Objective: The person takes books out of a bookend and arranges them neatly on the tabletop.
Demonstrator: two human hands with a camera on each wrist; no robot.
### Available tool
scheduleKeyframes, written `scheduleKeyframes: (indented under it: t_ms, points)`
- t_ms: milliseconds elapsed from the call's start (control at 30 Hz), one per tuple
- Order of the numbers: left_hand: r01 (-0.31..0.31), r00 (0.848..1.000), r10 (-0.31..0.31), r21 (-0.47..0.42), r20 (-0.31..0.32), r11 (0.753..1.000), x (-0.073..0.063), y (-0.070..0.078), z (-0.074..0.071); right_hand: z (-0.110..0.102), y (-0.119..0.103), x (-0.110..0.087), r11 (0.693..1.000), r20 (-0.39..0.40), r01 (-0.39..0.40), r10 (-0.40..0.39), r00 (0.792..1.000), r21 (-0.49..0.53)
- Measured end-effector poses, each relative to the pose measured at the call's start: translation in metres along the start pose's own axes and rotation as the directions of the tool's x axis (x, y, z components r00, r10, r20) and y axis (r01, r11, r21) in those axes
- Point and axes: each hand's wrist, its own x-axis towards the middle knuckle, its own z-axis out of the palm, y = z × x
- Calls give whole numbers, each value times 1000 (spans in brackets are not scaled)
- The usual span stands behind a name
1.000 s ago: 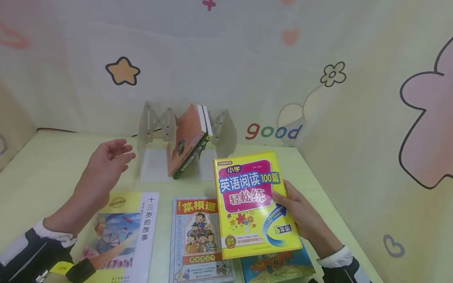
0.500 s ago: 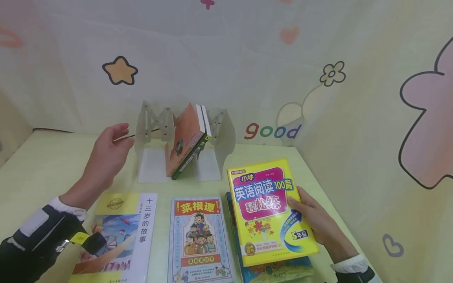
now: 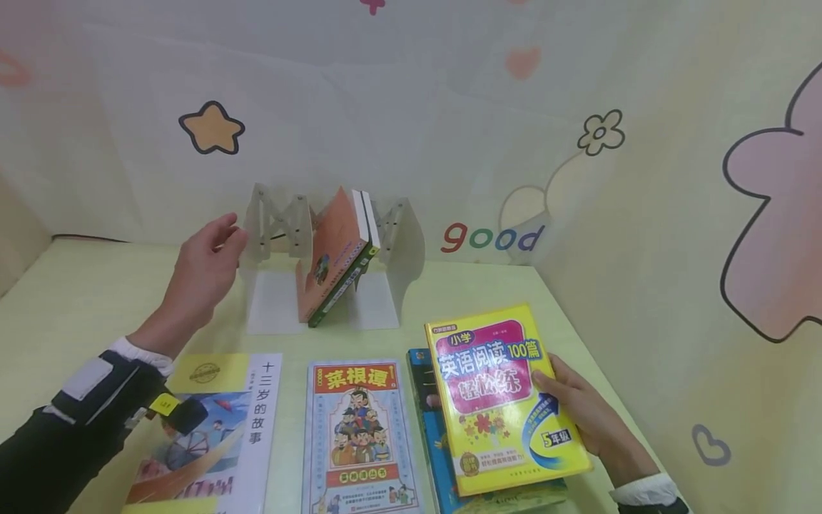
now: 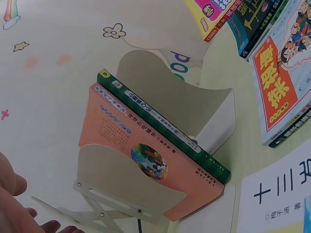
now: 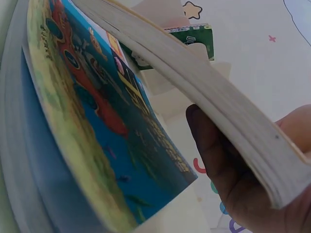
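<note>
My right hand [image 3: 581, 414] grips a yellow English reading book [image 3: 497, 400] by its right side, thumb on the cover. The wrist view at right shows fingers [image 5: 209, 145] beneath its page block. Under it lies a blue picture-covered book [image 3: 437, 442]. My left hand [image 3: 208, 275] is beside the left end of a white adjustable bookend [image 3: 407, 257], fingers loosely bent, holding nothing; whether it touches the bookend I cannot tell. Inside the bookend, an orange book [image 4: 121, 131] and a green-spined book [image 4: 160, 124] lean together to the right.
On the pale table [image 3: 96, 300], a light-blue book [image 3: 359, 442] with cartoon figures lies at front centre. A book with a white strip [image 3: 253, 435] lies at front left, partly behind the left sleeve. A printed wall cloth [image 3: 417, 121] stands behind.
The yellow book moved right and slightly down with my right hand, uncovering the light-blue book and more of the blue one. My left hand rose towards the bookend's left end.
</note>
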Motion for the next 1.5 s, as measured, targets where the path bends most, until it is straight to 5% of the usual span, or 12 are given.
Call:
scheduleKeyframes:
  t_ms: [667, 1167, 1300, 1500]
  points:
    - [7, 999, -7, -2, -34, 1000, 9, -12, 5, 5, 21, 8, 996, 50, -75, 72, 996, 54]
    - [11, 1000, -11, 18, 11, 1000, 7, -14, 1, 18, 23, 11, 991, -80, -71, 62, 995, -110]
    - [8, 1000, -8, 10, 22, 1000, 7, -14, 1, 29, 23, 12, 957, -220, -82, 19, 975, -279]
    - [12, 1000, -13, 20, 24, 1000, 7, -13, 1, 42, 20, 11, 814, -336, -132, -81, 938, -566]
